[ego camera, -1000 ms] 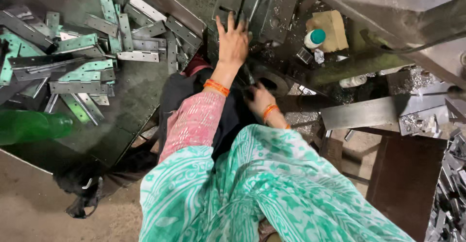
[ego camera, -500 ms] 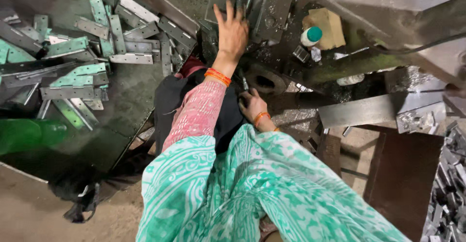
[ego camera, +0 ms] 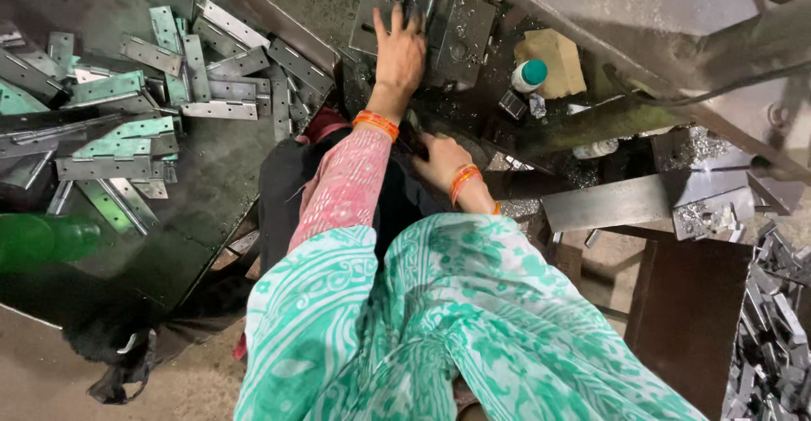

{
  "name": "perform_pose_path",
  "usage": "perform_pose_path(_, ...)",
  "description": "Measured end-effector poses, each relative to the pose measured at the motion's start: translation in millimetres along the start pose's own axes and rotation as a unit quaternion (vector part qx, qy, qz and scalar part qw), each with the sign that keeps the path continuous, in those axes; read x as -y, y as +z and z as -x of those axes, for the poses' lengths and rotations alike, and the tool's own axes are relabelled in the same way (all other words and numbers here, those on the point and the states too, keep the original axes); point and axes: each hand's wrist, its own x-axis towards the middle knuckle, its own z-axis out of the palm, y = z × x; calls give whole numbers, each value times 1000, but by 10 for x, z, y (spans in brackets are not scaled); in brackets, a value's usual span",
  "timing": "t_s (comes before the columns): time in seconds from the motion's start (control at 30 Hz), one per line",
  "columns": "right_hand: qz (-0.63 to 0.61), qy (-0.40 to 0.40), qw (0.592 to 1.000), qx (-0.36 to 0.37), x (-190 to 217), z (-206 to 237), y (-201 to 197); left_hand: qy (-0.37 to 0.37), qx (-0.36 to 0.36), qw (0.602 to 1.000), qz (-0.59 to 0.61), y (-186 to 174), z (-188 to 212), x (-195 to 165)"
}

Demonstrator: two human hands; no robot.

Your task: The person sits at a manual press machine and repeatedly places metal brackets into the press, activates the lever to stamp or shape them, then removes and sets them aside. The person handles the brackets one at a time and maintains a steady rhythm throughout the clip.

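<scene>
Metal strips (ego camera: 127, 125) lie heaped left of the machine's plates (ego camera: 422, 7).

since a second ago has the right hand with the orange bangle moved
Yes. The right hand has slid left, closer to the left forearm's pink sleeve, away from the white teal-capped bottle.

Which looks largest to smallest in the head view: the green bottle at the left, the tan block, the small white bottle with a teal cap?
1. Green bottle: largest, though it lies nearer the camera and is blurred, so part of this may be nearness.
2. Tan block.
3. Small white bottle, beside the block: clearly smallest.
</scene>
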Motion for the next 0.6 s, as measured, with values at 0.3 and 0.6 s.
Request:
perform_pose_path(0.3,-114,-15,983,-140,-51,366,910,7,-27,1000,-8,43,11,27)
perform_pose_path(0.6,-52,-5,996,-74,-3,273,635,3,15,1000,-7,-19,212,44)
